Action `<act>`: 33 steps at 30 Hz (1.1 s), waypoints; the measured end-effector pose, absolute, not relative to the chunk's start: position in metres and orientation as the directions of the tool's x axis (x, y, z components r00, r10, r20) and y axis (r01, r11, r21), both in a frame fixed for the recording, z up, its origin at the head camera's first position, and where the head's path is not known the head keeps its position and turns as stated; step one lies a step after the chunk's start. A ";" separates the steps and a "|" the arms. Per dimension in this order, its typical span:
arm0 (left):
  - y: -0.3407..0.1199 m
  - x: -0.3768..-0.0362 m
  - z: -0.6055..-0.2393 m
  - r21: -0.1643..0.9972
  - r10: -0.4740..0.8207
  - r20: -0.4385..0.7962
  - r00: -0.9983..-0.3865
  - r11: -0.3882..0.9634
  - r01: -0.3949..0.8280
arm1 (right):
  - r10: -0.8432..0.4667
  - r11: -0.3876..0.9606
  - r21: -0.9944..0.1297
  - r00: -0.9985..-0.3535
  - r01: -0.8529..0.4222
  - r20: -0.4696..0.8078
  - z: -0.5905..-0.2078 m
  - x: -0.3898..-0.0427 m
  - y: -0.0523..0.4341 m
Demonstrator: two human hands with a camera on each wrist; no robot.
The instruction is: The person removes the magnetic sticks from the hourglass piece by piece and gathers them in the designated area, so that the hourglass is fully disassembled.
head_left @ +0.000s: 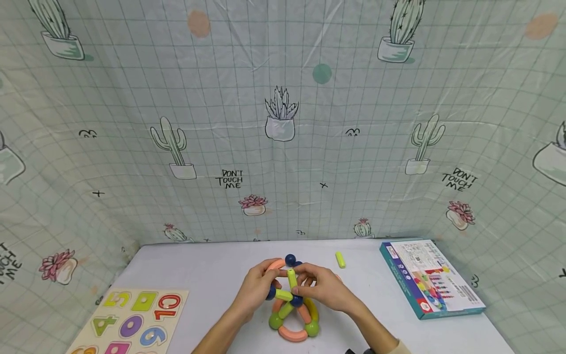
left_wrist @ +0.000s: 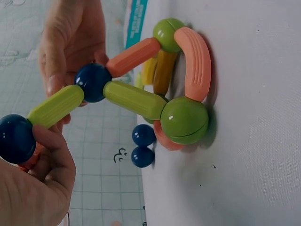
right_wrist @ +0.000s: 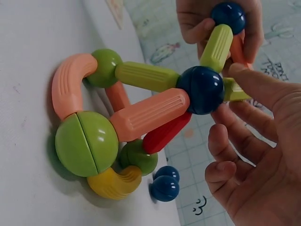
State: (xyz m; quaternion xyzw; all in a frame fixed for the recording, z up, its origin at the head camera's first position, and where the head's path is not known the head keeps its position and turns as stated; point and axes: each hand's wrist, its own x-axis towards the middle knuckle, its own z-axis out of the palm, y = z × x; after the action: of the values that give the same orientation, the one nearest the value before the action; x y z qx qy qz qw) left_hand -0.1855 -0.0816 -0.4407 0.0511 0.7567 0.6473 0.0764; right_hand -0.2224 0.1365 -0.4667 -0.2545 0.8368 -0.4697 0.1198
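While the fingertips (left_wrist: 51,141) of the left hand (head_left: 256,290) are curled round a dark blue ball (left_wrist: 16,139) and the outer end of a lime rod (left_wrist: 55,106), the right hand (head_left: 325,290) is closed loosely about the apex, its thumb laid against the central blue ball (right_wrist: 201,89) and a second lime rod (head_left: 292,278) held upright between its fingertips. Both hands are thus kept pinched on pieces of the magnetic stick-and-ball structure (head_left: 294,314), which is stood on the white table (head_left: 199,268) near its front edge, between the two forearms.

Several rods are met at the central ball, so a sideways pull could be expected to break a joint there; the orange and lime struts would then likely drop. If the raised arm is twisted too far, the base ring of green balls (left_wrist: 184,120) and curved peach pieces (left_wrist: 197,63) could be dragged or tipped. Two loose blue balls (left_wrist: 143,146), lying just beside the base, could be knocked and sent rolling.

Further out, a spare lime rod (head_left: 340,259) is seen lying apart on the table, a number puzzle board (head_left: 132,319) at the left and a printed box (head_left: 431,278) at the right. The table is enclosed by a cactus-printed cloth (head_left: 283,123) hung behind and at both sides
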 end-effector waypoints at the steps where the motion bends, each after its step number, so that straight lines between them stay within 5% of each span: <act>1: -0.082 -0.186 -0.441 0.987 0.178 -0.050 -0.983 0.158 -0.022 | -0.534 0.434 -0.845 -0.845 -0.312 0.038 -0.467 -0.222 0.136; 21: -0.086 -0.185 -0.442 0.994 0.180 -0.070 -0.981 0.092 -0.054 | -0.523 0.391 -0.858 -0.847 -0.332 0.089 -0.469 -0.217 0.138; 33: -0.088 -0.183 -0.444 0.985 0.181 -0.050 -0.982 0.172 -0.019 | -0.489 0.437 -0.834 -0.867 -0.337 0.094 -0.475 -0.218 0.137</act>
State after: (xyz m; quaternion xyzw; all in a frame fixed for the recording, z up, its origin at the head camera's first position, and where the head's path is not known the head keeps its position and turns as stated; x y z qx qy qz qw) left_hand -0.1831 -0.0878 -0.4436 0.0534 0.7616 0.6411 0.0780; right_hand -0.2178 0.1374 -0.4745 -0.2445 0.8439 -0.4707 0.0806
